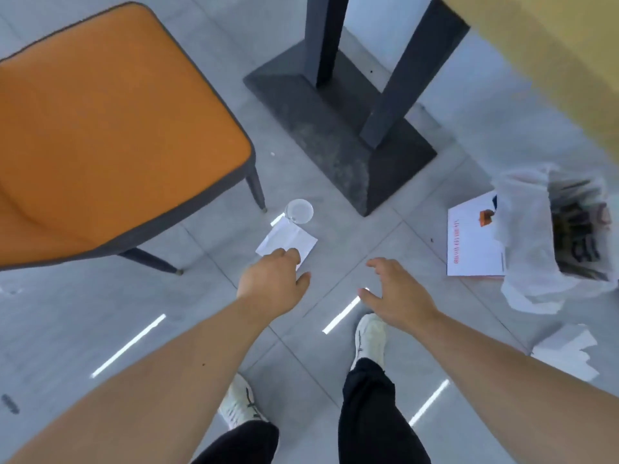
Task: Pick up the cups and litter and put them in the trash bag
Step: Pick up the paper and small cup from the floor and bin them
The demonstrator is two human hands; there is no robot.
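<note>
Both hands are empty, fingers spread: the left hand (273,283) reaches over the white paper (288,242) beside the clear cup (299,211) on the floor. Next comes a pinch, then carrying it right to the trash bag (536,236).

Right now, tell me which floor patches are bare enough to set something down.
Bare tile lies between the right hand and the white leaflet, and in front of the table base towards the paper sheet. It is crowded at the chair leg, where the clear cup sits against that sheet, and around the trash bag.
</note>
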